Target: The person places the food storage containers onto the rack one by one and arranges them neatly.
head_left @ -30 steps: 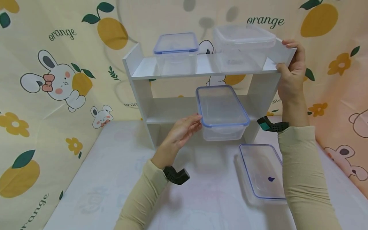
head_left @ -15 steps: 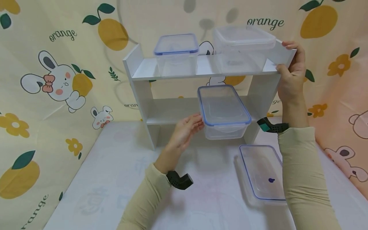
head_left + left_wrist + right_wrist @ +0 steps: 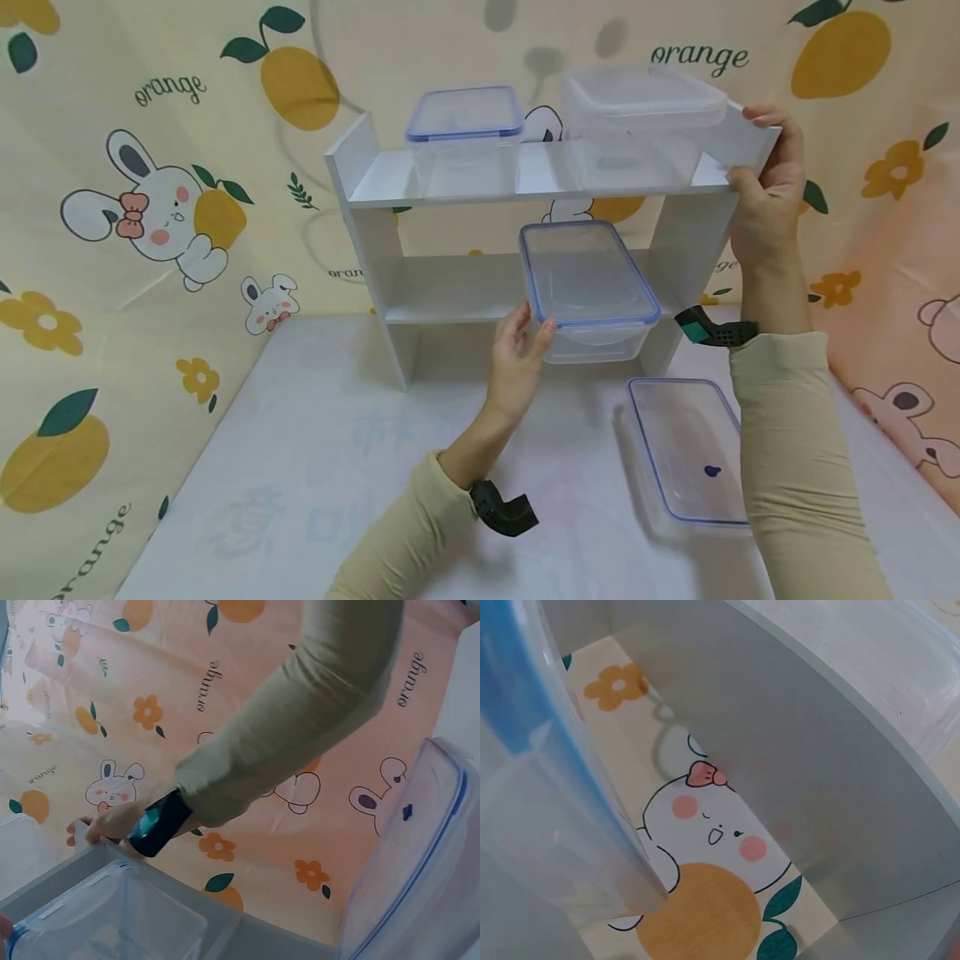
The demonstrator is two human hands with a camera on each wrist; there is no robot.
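A clear food container with a blue-rimmed lid (image 3: 588, 271) juts out from the middle level of the white shelf (image 3: 450, 287). At its front left corner is my left hand (image 3: 517, 367), thumb on the front and fingers along the left side, pinching it. My right hand (image 3: 768, 187) grips the top of the shelf's right side panel. In the left wrist view, the same food container (image 3: 112, 922) shows at the lower left, with the right hand (image 3: 105, 825) beyond it on the panel. The right wrist view looks into the shelf from the side, with the container (image 3: 570, 825) at its left.
On the shelf's top level stand a smaller blue-lidded container (image 3: 465, 150) and a larger one with a clear lid (image 3: 641, 125). Another blue-rimmed container (image 3: 682, 450) lies on the white table (image 3: 300, 467) at the right, partly behind the right forearm. Patterned cloth (image 3: 172, 333) hangs behind.
My left hand has moved right and changed from straight fingers at the container's left side to thumb and fingers around its corner. The container has shifted slightly right. The right hand keeps its place.
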